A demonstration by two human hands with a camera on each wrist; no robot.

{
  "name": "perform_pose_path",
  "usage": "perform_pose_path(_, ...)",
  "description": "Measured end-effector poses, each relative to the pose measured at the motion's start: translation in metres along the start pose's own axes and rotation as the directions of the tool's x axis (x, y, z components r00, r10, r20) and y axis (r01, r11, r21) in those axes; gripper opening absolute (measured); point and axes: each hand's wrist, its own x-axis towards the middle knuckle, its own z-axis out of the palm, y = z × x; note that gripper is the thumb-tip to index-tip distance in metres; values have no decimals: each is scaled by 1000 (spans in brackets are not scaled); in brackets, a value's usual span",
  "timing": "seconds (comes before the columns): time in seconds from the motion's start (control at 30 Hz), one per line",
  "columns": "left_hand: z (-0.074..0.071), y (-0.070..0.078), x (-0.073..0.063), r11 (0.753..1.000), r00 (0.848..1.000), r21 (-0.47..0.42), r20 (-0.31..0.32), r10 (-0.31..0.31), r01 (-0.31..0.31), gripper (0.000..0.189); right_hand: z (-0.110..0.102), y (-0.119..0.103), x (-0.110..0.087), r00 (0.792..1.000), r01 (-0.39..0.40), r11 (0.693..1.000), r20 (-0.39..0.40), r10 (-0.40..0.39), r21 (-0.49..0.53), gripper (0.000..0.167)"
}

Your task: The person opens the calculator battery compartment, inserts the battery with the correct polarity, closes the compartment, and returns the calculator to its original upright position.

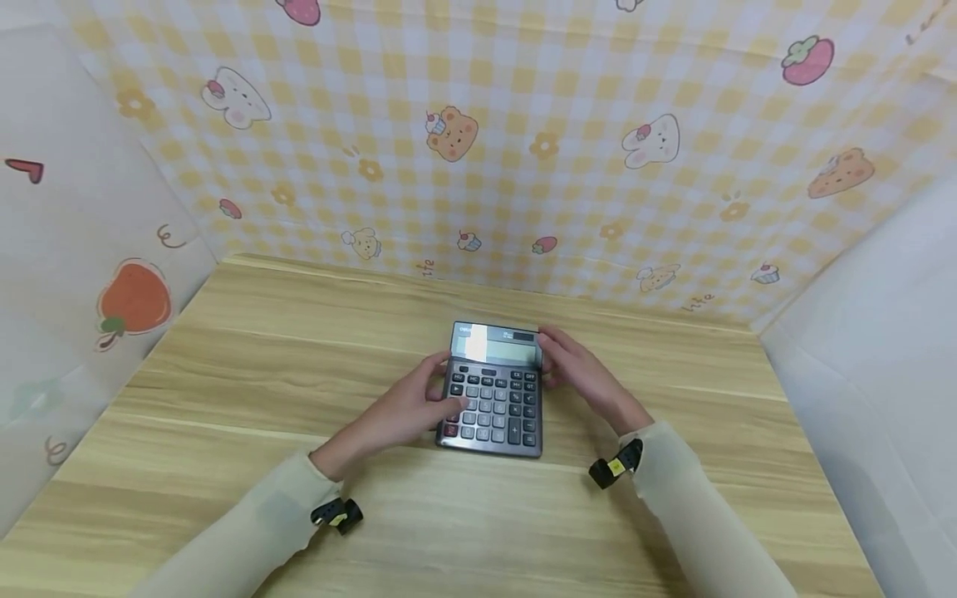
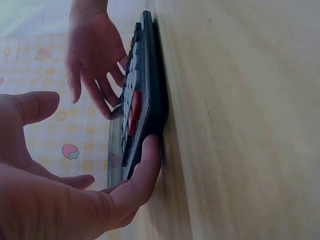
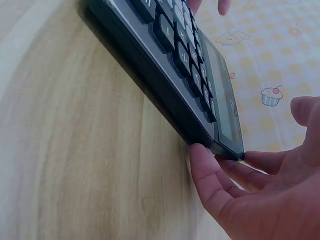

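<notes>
A dark grey desk calculator (image 1: 491, 444) lies on the wooden table, its keys facing up and its display end farthest from the person. Along its left side are the fingers of the left hand (image 1: 399, 411). In the left wrist view, one finger (image 2: 151, 155) touches the calculator's edge, while the thumb (image 2: 40, 106) stays raised off the keys. At the top right corner, the right hand (image 1: 579, 374) touches the side with its fingertips (image 3: 201, 152). Its thumb (image 3: 304, 110) stands apart from the calculator in the right wrist view.
The wooden table (image 1: 478, 523) reaches back to a yellow checked cloth (image 1: 523, 191) with cartoon prints. White cloth hangs along the left (image 1: 67, 249) and right (image 1: 882, 365) sides. Both wrists wear small black cameras on straps over pale sleeves (image 1: 277, 515).
</notes>
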Motion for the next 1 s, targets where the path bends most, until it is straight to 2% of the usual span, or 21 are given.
perform_pose_path(0.17, 3, -4, -6, 1000, 999, -4, 17, 28, -28, 90, 1, 1, -8, 1000, -18, 999, -5, 18, -37, 74)
perform_pose_path(0.33, 4, -5, -11, 996, 999, 85, 13, 31, -32, 98, 1, -1, -18, 1000, -29, 996, -11, 28, -80, 73)
perform_pose_path(0.47, 6, -6, -16, 987, 1000, 162, 15, 19, -22, 114, 1, 0, -23, 1000, -26, 994, -6, 25, -102, 72)
perform_pose_path(0.57, 10, -6, -20, 959, 1000, 285, 12, 7, -10, 127, 1, 2, -25, 1000, -19, 995, 0, 19, -101, 73)
perform_pose_path(0.7, 16, -5, -26, 880, 1000, 475, 5, -15, 10, 137, 0, 3, -27, 1000, -24, 994, -7, 23, -102, 71)
perform_pose_path(0.77, 19, -5, -27, 852, 1000, 524, 10, -10, 3, 137, 0, 3, -28, 999, -32, 994, -11, 31, -104, 70)
perform_pose_path(0.87, 20, -6, -26, 826, 1000, 564, 7, 3, -7, 133, -1, 3, -29, 999, -41, 994, -18, 40, -102, 68)
perform_pose_path(1.0, 17, -7, -23, 811, 1000, 585, -1, 13, -10, 130, -2, 3, -31, 999, -44, 994, -23, 42, -99, 67)
